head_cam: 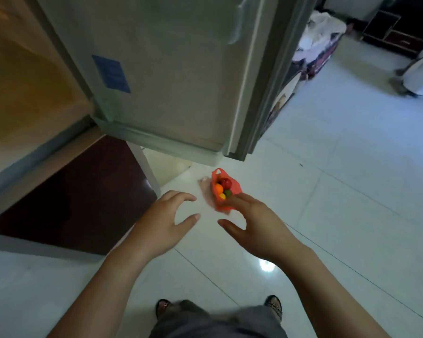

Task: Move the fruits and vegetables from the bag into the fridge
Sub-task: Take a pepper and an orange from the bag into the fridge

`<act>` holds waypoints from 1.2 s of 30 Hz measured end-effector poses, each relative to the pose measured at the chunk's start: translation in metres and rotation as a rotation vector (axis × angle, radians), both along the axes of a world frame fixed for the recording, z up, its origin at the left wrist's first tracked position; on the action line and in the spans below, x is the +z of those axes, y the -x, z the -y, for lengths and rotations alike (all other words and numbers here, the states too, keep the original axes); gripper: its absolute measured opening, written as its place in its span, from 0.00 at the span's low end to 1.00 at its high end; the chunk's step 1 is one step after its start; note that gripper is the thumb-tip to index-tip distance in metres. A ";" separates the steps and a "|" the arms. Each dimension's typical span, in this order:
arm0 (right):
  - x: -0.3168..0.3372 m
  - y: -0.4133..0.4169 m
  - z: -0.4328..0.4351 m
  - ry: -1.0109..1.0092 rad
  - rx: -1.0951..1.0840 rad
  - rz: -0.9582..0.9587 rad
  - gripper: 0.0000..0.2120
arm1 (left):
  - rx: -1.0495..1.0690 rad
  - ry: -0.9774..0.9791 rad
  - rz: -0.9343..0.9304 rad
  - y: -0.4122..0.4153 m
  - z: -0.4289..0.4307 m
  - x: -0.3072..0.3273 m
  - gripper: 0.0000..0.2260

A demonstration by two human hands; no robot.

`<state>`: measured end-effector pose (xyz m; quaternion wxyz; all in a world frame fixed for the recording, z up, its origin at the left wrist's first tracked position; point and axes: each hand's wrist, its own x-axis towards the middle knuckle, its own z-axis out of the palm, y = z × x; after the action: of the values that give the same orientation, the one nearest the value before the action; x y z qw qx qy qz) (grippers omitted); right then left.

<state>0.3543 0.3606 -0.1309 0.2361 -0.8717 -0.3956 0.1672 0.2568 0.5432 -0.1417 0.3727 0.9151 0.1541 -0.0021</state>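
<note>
A person stands over a small orange-red thin plastic carrier bag set on the glossy white tiled floor at the centre of the frame, just below the foot of a tall grey metal fridge whose door is closed. The left hand and right hand reach toward it from the lower half of the frame, both empty with fingers spread and loosely curved.

The bag's mouth gapes upward, showing a round red fruit, an orange one, a green one and a yellow one. The film looks soft and limp, likely to sag or spill if taken by one side. The loop handle at its upper edge seems the surest hold, or each piece can be lifted out singly; the load appears light.

The right fingertips overlap the bag's lower edge, and contact cannot be judged. Anything beneath the top layer is hidden, the fruit kinds are too small to name, and the fridge's top is cut off.
</note>
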 end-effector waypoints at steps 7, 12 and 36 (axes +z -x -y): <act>0.003 -0.065 0.150 0.006 -0.017 0.002 0.17 | -0.016 0.022 -0.019 -0.080 0.148 -0.015 0.12; 0.001 -0.121 0.227 0.042 -0.065 0.015 0.18 | -0.028 0.022 -0.044 -0.145 0.228 -0.021 0.15; -0.017 -0.363 0.201 0.000 -0.023 -0.091 0.19 | 0.088 -0.039 -0.132 -0.357 0.204 -0.054 0.14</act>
<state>0.7171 0.1601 -0.1479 0.2558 -0.8676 -0.3745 0.2041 0.6136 0.3390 -0.1956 0.3436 0.9124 0.2183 -0.0429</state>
